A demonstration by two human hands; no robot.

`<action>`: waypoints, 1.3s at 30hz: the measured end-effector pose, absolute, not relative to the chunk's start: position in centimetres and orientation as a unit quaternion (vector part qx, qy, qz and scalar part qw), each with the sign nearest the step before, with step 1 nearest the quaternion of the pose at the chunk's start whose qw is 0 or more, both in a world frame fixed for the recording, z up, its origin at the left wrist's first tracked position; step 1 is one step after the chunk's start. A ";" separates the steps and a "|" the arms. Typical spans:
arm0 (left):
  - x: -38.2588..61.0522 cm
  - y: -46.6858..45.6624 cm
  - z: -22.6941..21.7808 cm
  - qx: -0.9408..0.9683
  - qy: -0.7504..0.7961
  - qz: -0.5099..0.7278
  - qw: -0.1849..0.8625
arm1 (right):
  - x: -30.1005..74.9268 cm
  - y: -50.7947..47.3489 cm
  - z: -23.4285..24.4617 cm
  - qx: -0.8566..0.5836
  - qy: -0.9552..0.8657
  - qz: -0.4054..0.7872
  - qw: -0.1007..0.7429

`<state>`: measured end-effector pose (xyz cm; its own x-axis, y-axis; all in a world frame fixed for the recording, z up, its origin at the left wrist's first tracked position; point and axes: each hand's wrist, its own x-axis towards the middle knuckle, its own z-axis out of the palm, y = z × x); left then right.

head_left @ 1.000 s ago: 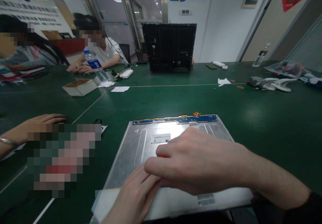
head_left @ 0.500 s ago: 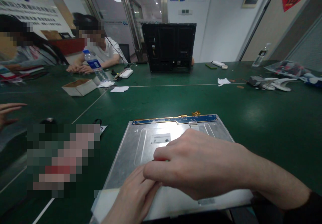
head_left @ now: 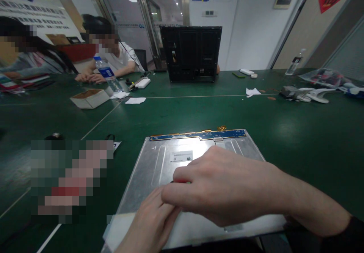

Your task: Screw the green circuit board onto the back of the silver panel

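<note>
A silver metal-backed display panel [head_left: 155, 165] lies flat on the green table [head_left: 298, 139] in front of me, with a blue circuit strip [head_left: 199, 134] along its far edge and a white label [head_left: 181, 156] near the middle. My right hand [head_left: 224, 184] reaches across it from the right, fingers curled and pinched together on something small that I cannot make out. My left hand [head_left: 150, 222] comes up from below, fingers stretched flat on the panel's near part, their tips under my right hand.
A black monitor housing [head_left: 191, 54] stands upright at the table's far side. A cardboard box [head_left: 89, 98], a water bottle [head_left: 106, 74] and two seated people are at the far left. White parts [head_left: 307, 94] lie at the right. A small dark object [head_left: 54, 136] sits at the left.
A co-worker's hand that rested on the table at the left has pulled away out of view, uncovering a small dark object. My own hands have barely shifted.
</note>
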<state>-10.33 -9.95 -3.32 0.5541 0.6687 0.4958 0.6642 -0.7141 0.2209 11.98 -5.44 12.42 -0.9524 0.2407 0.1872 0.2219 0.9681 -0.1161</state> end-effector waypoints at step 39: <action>-9.7 -10.4 -1.1 0.870 0.396 0.287 0.065 | 11.6 -5.5 12.4 -0.152 -0.984 0.038 0.084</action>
